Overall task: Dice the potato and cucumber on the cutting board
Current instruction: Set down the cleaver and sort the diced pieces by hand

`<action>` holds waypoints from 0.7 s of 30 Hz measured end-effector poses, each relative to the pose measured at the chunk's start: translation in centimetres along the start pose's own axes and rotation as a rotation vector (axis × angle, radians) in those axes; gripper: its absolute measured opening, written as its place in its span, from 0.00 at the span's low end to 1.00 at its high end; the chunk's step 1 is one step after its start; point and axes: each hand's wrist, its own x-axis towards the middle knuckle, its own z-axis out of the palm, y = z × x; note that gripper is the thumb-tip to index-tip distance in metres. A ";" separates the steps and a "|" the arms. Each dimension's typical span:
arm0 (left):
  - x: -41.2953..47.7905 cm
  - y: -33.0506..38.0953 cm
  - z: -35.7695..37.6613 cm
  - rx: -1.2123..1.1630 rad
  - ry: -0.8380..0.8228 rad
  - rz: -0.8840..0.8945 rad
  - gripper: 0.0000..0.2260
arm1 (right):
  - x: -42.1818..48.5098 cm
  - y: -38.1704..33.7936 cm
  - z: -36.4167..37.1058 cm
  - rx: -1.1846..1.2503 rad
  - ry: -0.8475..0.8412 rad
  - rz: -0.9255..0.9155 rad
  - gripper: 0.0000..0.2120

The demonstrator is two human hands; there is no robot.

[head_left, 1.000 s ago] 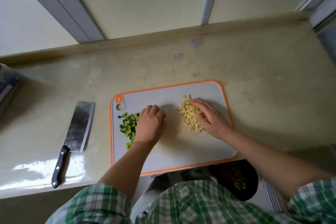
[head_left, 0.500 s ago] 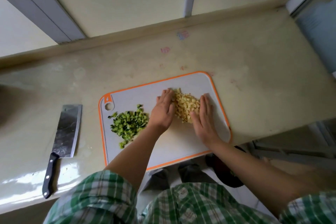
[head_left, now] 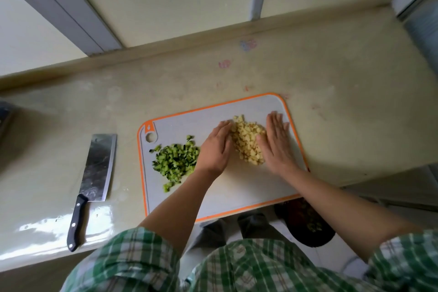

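Note:
A grey cutting board with an orange rim [head_left: 239, 194] lies on the counter, its near edge hanging over the counter's front. A heap of pale yellow diced potato [head_left: 248, 143] sits on the board's right half. My left hand [head_left: 216, 147] presses against the heap's left side with straight fingers. My right hand [head_left: 277, 142] presses against its right side, fingers straight and together. A pile of green diced cucumber [head_left: 176, 160] lies on the board's left half, just left of my left hand.
A cleaver with a black handle [head_left: 94, 180] lies on the beige counter [head_left: 355, 102] left of the board, blade pointing away. A dark bin [head_left: 305, 223] stands on the floor below the board's near right corner. A raised ledge runs along the counter's back.
My left hand left the cucumber pile and went to the potato heap. Both hands now squeeze the heap from either side, and it has become narrower and taller.

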 end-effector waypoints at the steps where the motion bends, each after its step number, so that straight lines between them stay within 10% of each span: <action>1: 0.0 0.0 0.0 0.008 -0.005 0.003 0.23 | -0.6 -0.2 0.6 -0.009 -0.028 -0.032 0.37; 10: -0.3 0.1 -0.7 0.138 0.058 0.058 0.17 | -0.6 -0.9 -1.3 0.139 -0.091 0.029 0.32; 21: -4.6 -5.6 -6.5 0.338 0.398 -0.153 0.17 | 0.5 -9.4 1.6 0.180 -0.181 -0.352 0.31</action>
